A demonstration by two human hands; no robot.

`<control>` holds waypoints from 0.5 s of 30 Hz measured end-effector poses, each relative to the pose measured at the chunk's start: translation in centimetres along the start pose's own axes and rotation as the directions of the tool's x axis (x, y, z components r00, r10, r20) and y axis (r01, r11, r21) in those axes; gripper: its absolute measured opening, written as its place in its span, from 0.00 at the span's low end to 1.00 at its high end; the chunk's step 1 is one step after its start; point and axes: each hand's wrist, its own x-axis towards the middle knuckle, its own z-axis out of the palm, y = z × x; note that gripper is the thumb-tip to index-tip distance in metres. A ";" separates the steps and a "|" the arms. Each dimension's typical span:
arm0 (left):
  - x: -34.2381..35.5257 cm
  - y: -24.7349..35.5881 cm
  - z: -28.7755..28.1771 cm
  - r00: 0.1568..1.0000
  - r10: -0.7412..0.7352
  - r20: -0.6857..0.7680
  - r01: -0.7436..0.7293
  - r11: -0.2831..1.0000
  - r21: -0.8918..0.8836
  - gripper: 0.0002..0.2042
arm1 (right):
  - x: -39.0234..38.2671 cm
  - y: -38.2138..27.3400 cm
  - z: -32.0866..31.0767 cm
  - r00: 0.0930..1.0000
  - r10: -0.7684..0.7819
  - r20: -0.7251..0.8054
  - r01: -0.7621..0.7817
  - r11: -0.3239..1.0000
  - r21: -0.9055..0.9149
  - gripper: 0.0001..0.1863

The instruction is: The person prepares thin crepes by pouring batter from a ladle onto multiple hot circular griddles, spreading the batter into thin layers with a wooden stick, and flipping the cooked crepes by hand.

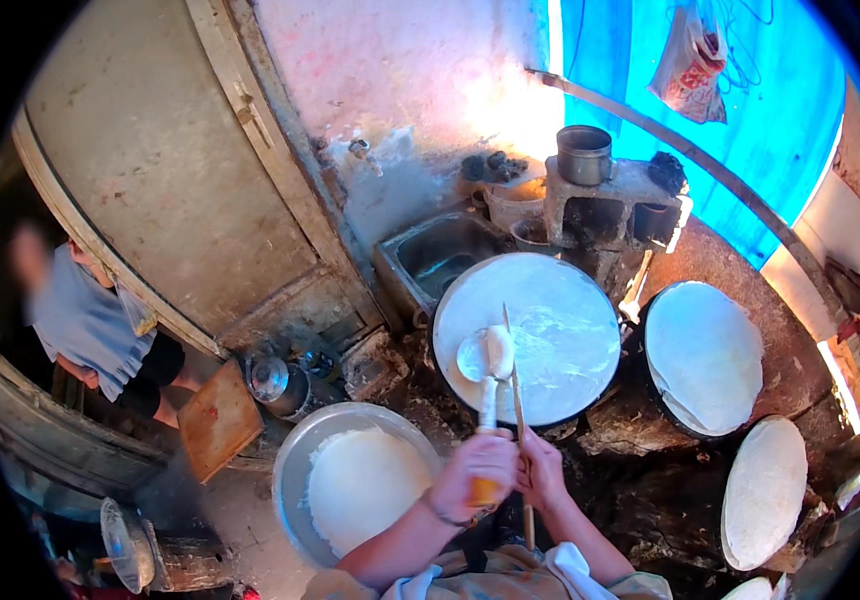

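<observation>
Plainly, left hand (474, 466): closed round the handle of a ladle (488, 403), its orange butt showing below the fist.
Right hand (544, 473): closed on a thin wooden stick (517, 392), just beside the left one.
Ladle head (499, 352): over the griddle (550, 423), a little left of its middle, coated white; it lies close along the stick, and from above I cannot tell whether the two touch.
Stick: slanting from over the griddle, across its near edge, toward the wearer's clothing.
White layer (572, 352): spread nearly to the griddle's edge, streaked on the right half.
Basin (284, 490): left of the griddle's near edge, holding a white mass (362, 485).
Round pale sheet (705, 350): past the griddle's right edge; another pale sheet (766, 490) lies nearer the wearer.
Sink (397, 268): beyond the griddle's far left edge.
Mug (582, 160): metal, on a hollow block (618, 188) past the far edge.
Person (97, 318): in a grey-blue top, far left.
</observation>
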 end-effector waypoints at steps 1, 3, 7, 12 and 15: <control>-1.7 0.3 1.8 0.979 -0.082 0.185 0.117 0.975 -0.187 0.07 | -1.0 -0.9 1.7 0.997 -0.066 -0.039 0.063 0.995 -0.079 0.17; -2.9 -0.1 1.5 0.983 0.121 0.137 -0.141 0.978 0.152 0.04 | -1.8 -1.1 3.4 0.938 -0.345 0.022 0.329 0.871 -0.364 0.20; -4.4 2.7 1.6 0.942 0.181 0.284 -0.230 0.961 0.152 0.04 | -1.1 -1.9 4.8 0.774 -0.633 0.022 0.463 0.542 -0.701 0.19; -8.8 1.8 2.6 0.955 0.187 0.231 -0.209 0.975 0.076 0.04 | 2.2 -4.2 -5.9 0.578 -0.529 0.622 0.477 -0.399 -0.783 0.21; -14.3 3.5 -0.9 0.933 0.282 0.225 -0.322 0.932 0.166 0.05 | 2.6 -8.0 -10.3 0.753 -0.546 0.369 -0.030 -0.588 -0.808 0.18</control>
